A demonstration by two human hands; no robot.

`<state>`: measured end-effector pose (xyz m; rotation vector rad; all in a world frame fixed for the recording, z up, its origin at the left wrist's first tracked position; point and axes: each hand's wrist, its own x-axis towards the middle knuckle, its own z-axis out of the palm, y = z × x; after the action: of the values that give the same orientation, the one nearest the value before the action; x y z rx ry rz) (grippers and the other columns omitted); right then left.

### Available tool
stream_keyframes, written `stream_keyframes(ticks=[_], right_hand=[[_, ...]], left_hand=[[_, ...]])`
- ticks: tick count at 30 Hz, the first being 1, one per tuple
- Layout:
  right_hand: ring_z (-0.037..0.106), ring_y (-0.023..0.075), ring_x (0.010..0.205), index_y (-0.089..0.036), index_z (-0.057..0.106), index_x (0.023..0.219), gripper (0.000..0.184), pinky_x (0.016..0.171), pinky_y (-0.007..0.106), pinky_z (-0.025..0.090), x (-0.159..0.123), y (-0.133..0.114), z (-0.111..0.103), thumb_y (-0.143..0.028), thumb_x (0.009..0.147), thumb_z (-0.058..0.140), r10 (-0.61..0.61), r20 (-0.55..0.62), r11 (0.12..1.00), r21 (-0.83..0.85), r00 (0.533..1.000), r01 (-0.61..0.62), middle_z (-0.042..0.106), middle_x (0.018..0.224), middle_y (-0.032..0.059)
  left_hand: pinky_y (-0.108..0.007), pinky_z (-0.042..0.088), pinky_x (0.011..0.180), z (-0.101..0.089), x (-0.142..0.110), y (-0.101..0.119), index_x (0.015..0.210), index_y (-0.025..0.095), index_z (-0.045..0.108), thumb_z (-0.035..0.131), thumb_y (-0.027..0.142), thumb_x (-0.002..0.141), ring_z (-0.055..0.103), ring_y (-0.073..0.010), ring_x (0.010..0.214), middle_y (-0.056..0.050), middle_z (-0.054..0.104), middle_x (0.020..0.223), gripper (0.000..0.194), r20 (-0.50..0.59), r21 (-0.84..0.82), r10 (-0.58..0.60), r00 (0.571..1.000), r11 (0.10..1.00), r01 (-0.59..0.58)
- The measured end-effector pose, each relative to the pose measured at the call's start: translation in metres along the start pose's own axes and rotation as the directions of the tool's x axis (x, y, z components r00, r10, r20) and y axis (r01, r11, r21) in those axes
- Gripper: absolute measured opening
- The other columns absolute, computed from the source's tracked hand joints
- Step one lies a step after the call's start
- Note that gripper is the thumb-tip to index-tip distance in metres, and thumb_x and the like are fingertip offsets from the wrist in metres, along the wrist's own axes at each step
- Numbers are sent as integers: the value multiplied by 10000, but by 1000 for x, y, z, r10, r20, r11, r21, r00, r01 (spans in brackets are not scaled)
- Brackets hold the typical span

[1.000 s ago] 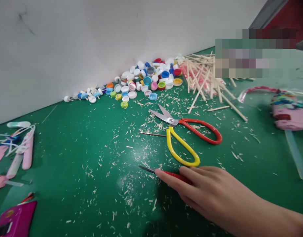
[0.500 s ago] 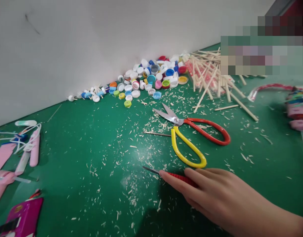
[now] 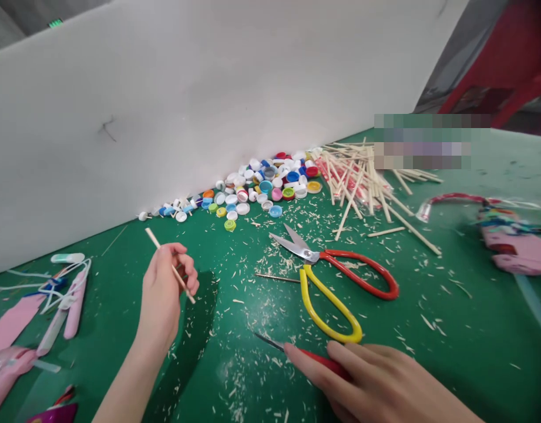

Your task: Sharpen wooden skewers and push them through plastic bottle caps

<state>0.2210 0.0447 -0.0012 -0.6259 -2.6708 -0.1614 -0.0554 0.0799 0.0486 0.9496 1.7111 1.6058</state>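
Observation:
My left hand (image 3: 167, 279) is raised over the left side of the green table, its fingers closed round a thin wooden stick (image 3: 153, 238) that slants down to the right. At the lower right my right hand (image 3: 353, 376) grips a red-handled knife (image 3: 270, 341), its thin pointed blade directed left. Just beyond that hand lie open scissors (image 3: 312, 256) with one red and one yellow handle loop. A thin metal rod (image 3: 276, 277) rests by the yellow loop, partly hidden under it. Pale wood shavings (image 3: 228, 355) are scattered around.
Coloured bottle caps (image 3: 265, 187) are heaped against the white panel (image 3: 235, 76). Many wooden sticks (image 3: 362, 179) lie in a pile beside them. Pink items with white cords (image 3: 74, 305) are on the left; a pink bundle (image 3: 512, 241) is at the right.
My left hand has come into view at the left, holding a wooden stick. The view has tilted upward, showing more of the panel. My right hand stays on the knife.

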Motion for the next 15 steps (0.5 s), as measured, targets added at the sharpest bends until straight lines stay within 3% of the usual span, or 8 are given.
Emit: stream_keyframes(ticks=[3, 6, 9, 12, 15], right_hand=[[607, 143, 667, -180, 488, 1295, 435, 519, 280, 519, -1, -1, 1, -135, 937, 245, 37, -22, 999, -33, 999, -37, 617, 823, 13], [616, 170, 790, -196, 523, 1230, 399, 617, 306, 543, -2, -2, 5, -121, 913, 294, 73, -59, 996, -55, 996, -76, 626, 908, 29], [607, 175, 851, -220, 545, 1180, 360, 668, 306, 534, -3, -3, 7, -123, 899, 342, 86, -69, 994, -68, 994, -91, 622, 945, 29], [600, 172, 855, -212, 559, 1149, 321, 670, 301, 523, -3, -3, 4, -128, 889, 390, 91, -50, 994, -63, 995, -94, 623, 939, 29], [594, 168, 820, -201, 564, 1146, 304, 625, 290, 504, -3, -2, 1, -139, 894, 407, 87, -28, 995, -53, 996, -88, 622, 892, 24]], left_hand=[[-176, 184, 350, 2, 15, -13, 837, 227, 518, 445, 500, 859, 233, -44, 386, 72, 320, 532, 283, 116, 180, -66, 991, 983, 44], [-185, 223, 394, 14, 37, -21, 840, 218, 531, 450, 539, 839, 292, -53, 427, 61, 356, 570, 331, 198, 437, -59, 978, 899, -34], [-215, 286, 467, 32, 66, -24, 866, 215, 528, 490, 516, 814, 371, -78, 478, 46, 439, 611, 308, 199, 618, 26, 980, 772, -146], [-239, 311, 528, 48, 95, -25, 922, 205, 529, 527, 478, 790, 437, -112, 536, 31, 474, 629, 304, 184, 719, 140, 973, 655, -230], [-247, 305, 549, 57, 118, -28, 968, 190, 551, 539, 421, 778, 444, -123, 548, 27, 466, 617, 299, 216, 761, 178, 960, 586, -280]])
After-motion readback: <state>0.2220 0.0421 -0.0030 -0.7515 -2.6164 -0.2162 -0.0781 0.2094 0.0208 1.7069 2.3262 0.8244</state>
